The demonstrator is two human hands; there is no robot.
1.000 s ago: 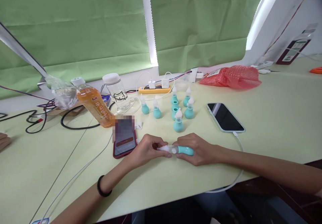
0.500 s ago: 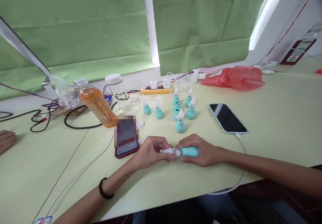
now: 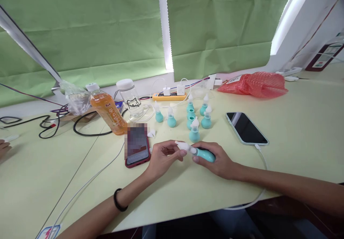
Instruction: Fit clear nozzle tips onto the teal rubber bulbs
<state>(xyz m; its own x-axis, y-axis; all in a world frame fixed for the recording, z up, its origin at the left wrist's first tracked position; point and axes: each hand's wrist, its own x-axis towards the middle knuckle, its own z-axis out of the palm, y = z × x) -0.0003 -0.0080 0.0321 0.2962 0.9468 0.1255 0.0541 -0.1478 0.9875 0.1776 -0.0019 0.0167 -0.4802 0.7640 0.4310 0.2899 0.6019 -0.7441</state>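
My right hand is wrapped around the teal bulb of a nasal aspirator, held tilted over the table. Its clear and white nozzle points up to the left. My left hand has thumb and fingers about that nozzle, the thumb below and the other fingers partly hidden behind it. Beyond my hands stand several more teal aspirators, the nearest aspirator upright with its nozzle on. Among them, a bulb and another bulb are open-topped, without nozzles.
A red-cased phone lies left of my hands, with small white pieces beside it. Another phone charges at right. Behind are a tea bottle, a clear jar, a power strip and a red bubble-wrap bag. Another person's hand shows far left.
The aspirator has tilted, its nozzle end rising. My left fingers have shifted on the nozzle. A whitish item now shows by the other person's hand, and the whole view has moved slightly.
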